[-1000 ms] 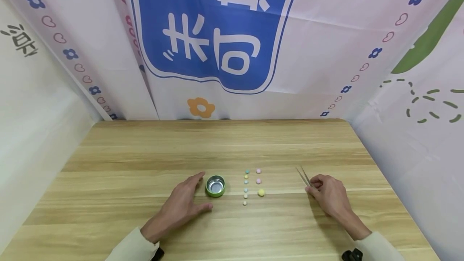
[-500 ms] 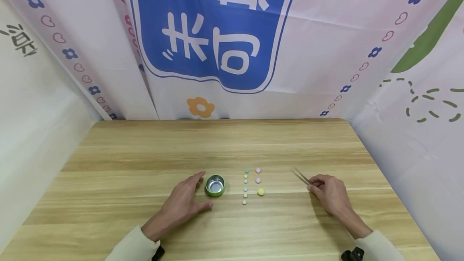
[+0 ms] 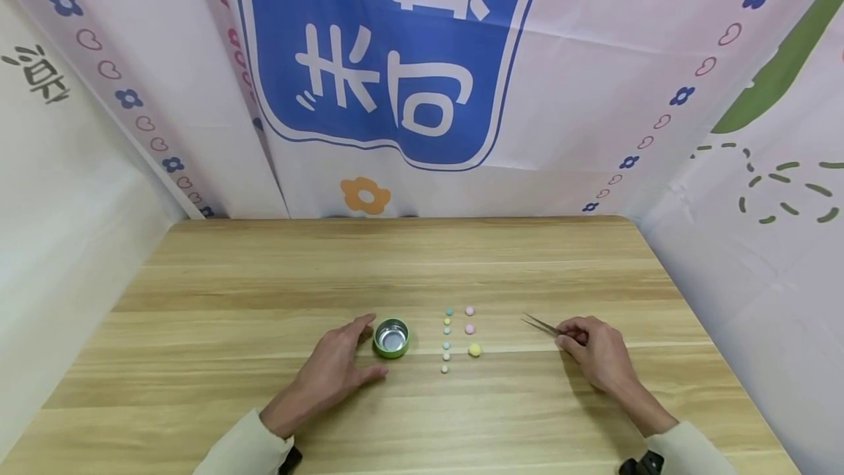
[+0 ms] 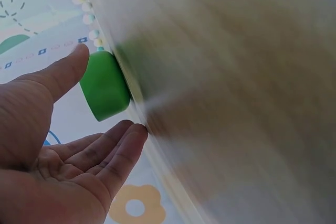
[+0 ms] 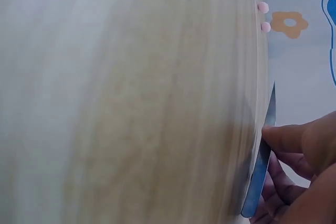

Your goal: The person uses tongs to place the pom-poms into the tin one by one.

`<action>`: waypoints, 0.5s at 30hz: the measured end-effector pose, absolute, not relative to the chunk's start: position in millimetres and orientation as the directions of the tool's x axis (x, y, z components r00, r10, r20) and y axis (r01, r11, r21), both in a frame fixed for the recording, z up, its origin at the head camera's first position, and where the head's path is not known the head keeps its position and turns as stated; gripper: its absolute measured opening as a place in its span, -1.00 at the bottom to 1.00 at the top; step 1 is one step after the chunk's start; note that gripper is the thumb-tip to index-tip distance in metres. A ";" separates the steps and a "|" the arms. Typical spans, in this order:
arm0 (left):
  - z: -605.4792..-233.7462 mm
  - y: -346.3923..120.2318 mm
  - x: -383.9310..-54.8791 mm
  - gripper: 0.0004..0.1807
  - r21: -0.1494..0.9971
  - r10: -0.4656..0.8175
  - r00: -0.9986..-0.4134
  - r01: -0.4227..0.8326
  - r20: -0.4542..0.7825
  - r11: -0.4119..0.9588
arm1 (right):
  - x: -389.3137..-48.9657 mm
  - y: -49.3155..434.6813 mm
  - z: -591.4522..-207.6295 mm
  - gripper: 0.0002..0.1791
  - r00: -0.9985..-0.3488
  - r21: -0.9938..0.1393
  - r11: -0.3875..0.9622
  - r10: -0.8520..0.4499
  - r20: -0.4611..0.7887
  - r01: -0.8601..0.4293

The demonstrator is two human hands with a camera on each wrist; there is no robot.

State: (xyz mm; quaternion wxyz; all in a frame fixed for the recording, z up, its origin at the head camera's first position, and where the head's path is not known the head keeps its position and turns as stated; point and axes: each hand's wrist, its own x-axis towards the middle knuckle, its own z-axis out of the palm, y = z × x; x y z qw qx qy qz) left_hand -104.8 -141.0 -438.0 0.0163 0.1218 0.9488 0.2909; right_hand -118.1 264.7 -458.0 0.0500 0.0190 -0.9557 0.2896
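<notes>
My left hand point(image 3: 336, 369) lies on the table with thumb and fingers spread around the near-left side of a small round green tin point(image 3: 392, 339). In the left wrist view the green tin point(image 4: 105, 85) sits between thumb and fingertips, with no clear grip on it. A pair of metal tweezers point(image 3: 542, 325) is pinched between thumb and fingers of my right hand point(image 3: 598, 354), tips pointing left and slightly apart. To the right of the tin, small pastel balls stand in two columns, among them a larger yellow ball point(image 3: 475, 350) and a pink ball point(image 3: 469, 329).
The wood-grain table point(image 3: 264, 270) reaches back to a printed cloth wall point(image 3: 580, 108) with a blue sign and an orange flower. Cloth also hangs along both sides. The tin's silvery inside shows nothing in it.
The tweezers have swung in my right hand, their tips turning from pointing up-left to pointing more to the left. The left hand, tin and balls hold their places.
</notes>
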 end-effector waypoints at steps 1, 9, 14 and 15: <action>-438.2 -140.9 -104.9 -0.10 0.555 0.243 -0.969 0.225 0.041 0.801 | -118.0 264.2 -458.4 -0.88 -0.994 -0.555 0.829 -0.009 0.113 -0.070; -438.6 -139.6 -106.0 -0.16 0.553 0.252 -0.966 0.238 0.053 0.798 | -117.7 256.9 -457.1 -0.87 -0.990 -0.577 0.808 -0.059 0.129 -0.123; -438.0 -138.2 -107.3 -0.18 0.550 0.257 -0.965 0.247 0.060 0.798 | -115.2 250.3 -454.5 -0.87 -0.984 -0.567 0.807 -0.099 0.148 -0.166; -437.9 -138.0 -107.4 -0.18 0.552 0.256 -0.965 0.246 0.060 0.797 | -114.8 248.8 -454.3 -0.87 -0.982 -0.567 0.804 -0.110 0.154 -0.179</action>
